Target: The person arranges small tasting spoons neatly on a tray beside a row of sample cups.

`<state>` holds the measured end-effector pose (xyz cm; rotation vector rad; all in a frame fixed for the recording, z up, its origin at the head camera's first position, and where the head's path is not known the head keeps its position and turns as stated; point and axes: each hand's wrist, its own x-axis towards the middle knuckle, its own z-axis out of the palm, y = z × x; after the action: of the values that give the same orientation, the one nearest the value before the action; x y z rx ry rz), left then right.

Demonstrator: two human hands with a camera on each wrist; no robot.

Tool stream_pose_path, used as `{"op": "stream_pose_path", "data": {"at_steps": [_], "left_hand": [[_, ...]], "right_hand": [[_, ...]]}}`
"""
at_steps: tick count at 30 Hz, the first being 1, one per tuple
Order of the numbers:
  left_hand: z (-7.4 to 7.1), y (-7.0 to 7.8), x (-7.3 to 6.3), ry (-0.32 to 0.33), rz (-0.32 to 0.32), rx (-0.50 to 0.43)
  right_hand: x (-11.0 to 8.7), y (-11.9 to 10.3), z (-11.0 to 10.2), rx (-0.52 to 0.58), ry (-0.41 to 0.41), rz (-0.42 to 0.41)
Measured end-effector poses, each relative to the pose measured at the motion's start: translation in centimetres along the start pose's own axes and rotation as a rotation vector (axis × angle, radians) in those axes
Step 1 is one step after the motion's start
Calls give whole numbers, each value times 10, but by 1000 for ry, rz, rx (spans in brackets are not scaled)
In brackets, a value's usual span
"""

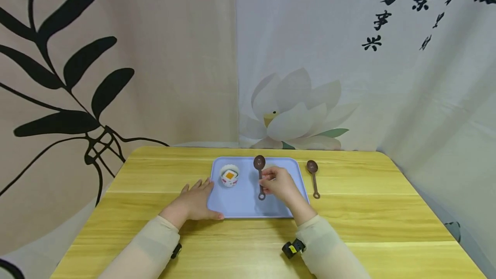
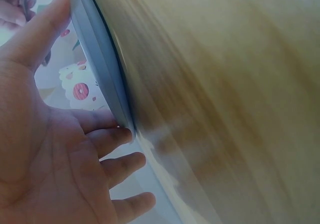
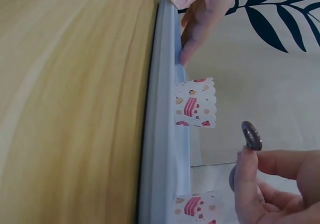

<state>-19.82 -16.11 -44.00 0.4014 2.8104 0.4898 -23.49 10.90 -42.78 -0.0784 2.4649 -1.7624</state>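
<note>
The right hand (image 1: 280, 184) pinches a spoon (image 1: 259, 162) above the tray (image 1: 237, 203), whose left edge the spread left hand (image 1: 195, 202) touches.

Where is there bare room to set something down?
The table is bare right of the loose spoon and left of the left hand. The tray has room between the left cup and its near rim. It is crowded around the right hand, held spoon and second cup.

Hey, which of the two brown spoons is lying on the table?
The spoon just right of the blue tray. The other spoon is held up over the tray, pinched by the right hand.
</note>
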Motion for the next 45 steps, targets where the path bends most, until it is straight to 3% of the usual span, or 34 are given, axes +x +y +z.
{"op": "stream_pose_path", "data": {"at_steps": [10, 18, 45], "left_hand": [[0, -1, 1, -5, 0, -3], [-1, -1, 0, -15, -1, -8], [-2, -1, -1, -12, -7, 3]], "right_hand": [[6, 2, 7, -14, -9, 38], [7, 3, 16, -96, -15, -9], [11, 5, 29, -262, -78, 13]]}}
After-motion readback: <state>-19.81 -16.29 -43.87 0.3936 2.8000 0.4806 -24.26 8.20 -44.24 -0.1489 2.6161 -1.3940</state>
